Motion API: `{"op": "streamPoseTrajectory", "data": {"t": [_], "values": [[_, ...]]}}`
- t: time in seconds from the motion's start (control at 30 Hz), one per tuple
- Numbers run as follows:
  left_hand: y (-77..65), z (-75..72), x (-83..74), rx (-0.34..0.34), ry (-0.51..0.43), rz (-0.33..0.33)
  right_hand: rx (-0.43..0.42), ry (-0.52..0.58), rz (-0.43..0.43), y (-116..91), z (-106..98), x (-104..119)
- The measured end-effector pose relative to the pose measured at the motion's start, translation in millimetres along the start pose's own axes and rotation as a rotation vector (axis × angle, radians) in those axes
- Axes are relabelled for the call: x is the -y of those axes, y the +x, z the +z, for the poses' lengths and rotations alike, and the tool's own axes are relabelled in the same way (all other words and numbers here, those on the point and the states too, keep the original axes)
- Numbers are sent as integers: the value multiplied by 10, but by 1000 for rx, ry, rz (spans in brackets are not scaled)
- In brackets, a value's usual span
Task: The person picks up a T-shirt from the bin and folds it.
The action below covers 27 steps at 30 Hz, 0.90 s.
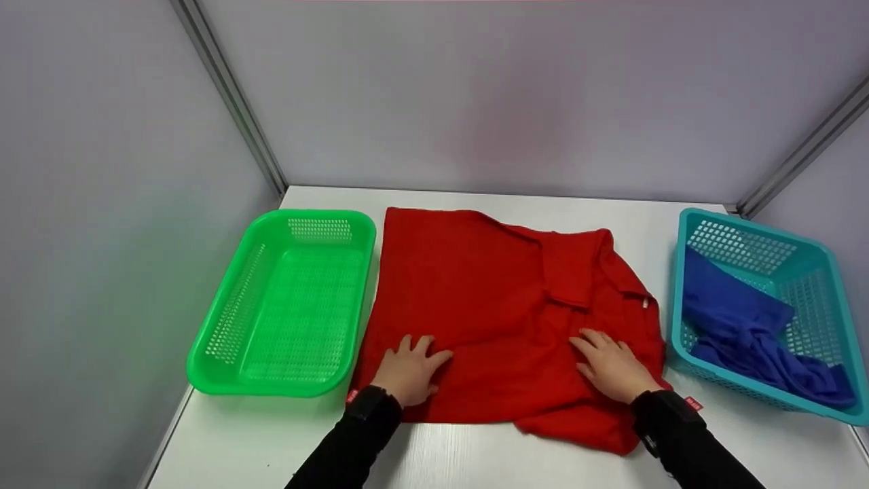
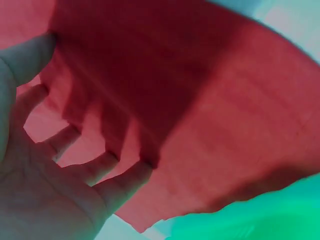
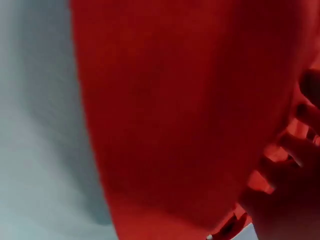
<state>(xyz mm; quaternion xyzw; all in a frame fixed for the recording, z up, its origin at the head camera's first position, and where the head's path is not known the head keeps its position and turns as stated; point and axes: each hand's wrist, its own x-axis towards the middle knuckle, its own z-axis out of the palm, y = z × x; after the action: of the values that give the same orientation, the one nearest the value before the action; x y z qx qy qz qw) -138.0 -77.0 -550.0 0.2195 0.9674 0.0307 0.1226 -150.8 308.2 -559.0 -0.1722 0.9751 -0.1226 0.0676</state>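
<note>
A red collared shirt (image 1: pixel 468 292) lies spread on the white table, its collar (image 1: pixel 570 272) toward the right and its straight hem at the left. My left hand (image 1: pixel 407 370) rests on the near left part of the shirt with fingers spread; in the left wrist view the fingertips (image 2: pixel 147 165) touch the cloth. On the near right part, below the collar, my right hand (image 1: pixel 614 367) rests with its fingers apart. In the right wrist view that hand (image 3: pixel 290 195) is dark at the right edge, and a flap of red cloth (image 3: pixel 160 110) fills the middle.
Left of the shirt stands a green plastic basket (image 1: pixel 363 299) with nothing in it. At the right, a teal basket (image 1: pixel 842 319) holds a crumpled blue cloth (image 1: pixel 740 319). Grey panels (image 1: pixel 509 102) enclose the table (image 1: pixel 448 451) at the back and sides.
</note>
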Motion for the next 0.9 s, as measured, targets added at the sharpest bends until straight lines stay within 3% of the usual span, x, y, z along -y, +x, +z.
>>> {"op": "streamPoseTrajectory", "data": {"t": [0.17, 0.33, 0.53, 0.7, 0.9], "values": [[3, -2, 18, -21, 16, 8, -151, -59, 12, 97, -24, -27], [9, 15, 9, -11, 15, 0, -92, -48, 24, 217, -25, -28], [-8, 12, 2, -15, 25, -8, -58, -48, 104, 399, -55, -12], [-37, 26, 14, -13, 31, -12, -133, 183, 147, 591, -214, 12], [-33, 40, 14, -8, 49, -16, -211, 518, 272, 800, -627, -44]]}}
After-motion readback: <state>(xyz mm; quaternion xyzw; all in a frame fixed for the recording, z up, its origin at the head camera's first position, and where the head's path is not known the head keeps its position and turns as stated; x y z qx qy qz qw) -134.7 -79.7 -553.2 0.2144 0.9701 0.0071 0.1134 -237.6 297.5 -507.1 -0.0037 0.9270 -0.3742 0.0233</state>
